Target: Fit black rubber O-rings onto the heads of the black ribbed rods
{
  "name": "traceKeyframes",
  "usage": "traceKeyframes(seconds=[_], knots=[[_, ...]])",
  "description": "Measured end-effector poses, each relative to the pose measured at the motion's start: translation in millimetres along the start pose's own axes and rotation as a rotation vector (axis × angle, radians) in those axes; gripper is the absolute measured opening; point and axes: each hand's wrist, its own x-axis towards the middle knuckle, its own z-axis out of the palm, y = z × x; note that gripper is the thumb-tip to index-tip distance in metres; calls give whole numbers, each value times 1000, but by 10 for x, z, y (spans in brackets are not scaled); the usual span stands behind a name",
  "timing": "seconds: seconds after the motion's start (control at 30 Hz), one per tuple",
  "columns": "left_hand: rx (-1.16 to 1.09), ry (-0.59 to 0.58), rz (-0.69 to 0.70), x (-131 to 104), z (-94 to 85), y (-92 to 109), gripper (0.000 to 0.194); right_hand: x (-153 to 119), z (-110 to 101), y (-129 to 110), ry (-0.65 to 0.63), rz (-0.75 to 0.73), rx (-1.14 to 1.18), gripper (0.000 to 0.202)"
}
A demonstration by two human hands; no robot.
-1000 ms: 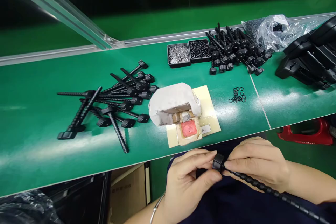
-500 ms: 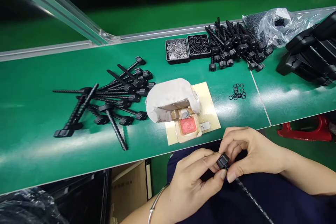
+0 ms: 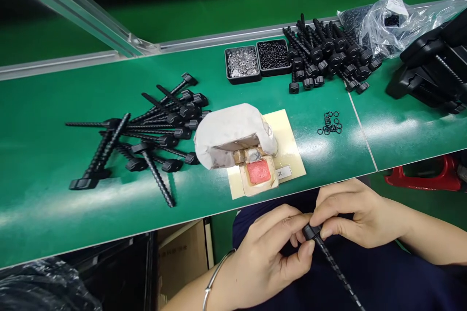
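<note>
In front of my lap, my left hand (image 3: pixel 279 245) and my right hand (image 3: pixel 352 214) meet at the blocky head of a black ribbed rod (image 3: pixel 332 261). My left fingertips pinch the head from the left. On the right side, thumb and forefinger close on the same head, partly covering it. The spiral shaft slopes down to the right and leaves the picture. Small black rings (image 3: pixel 331 124) lie loose on the green bench beyond my right hand; whether one is in my fingers I cannot see.
A white block fixture (image 3: pixel 233 129) with a red pad (image 3: pixel 259 171) stands on yellow paper. Similar rods lie piled left (image 3: pixel 160 131) and at the back (image 3: pixel 328 56). Trays hold clear washer-like parts (image 3: pixel 242 62) and black screws (image 3: pixel 273 56). Black housings (image 3: pixel 426 63) are at right.
The rod's head has turned, so its shaft side now shows. My right hand has shifted slightly right, its fingers now pinching the head. The whole view has moved a little.
</note>
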Motion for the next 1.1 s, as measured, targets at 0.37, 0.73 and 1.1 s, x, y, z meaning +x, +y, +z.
traceKeyframes(seconds=[0.37, 0.73, 1.1], knots=[[-638, 40, -595, 58, 55, -21, 28, -28, 145, 159, 188, -54, 4, 28], [-737, -72, -624, -15, 54, -76, 53, 143, 290, 36, 210, -145, -209, 20], [996, 1058, -539, -352, -1130, -351, 18, 721, -1132, 252, 776, 63, -1163, 25]])
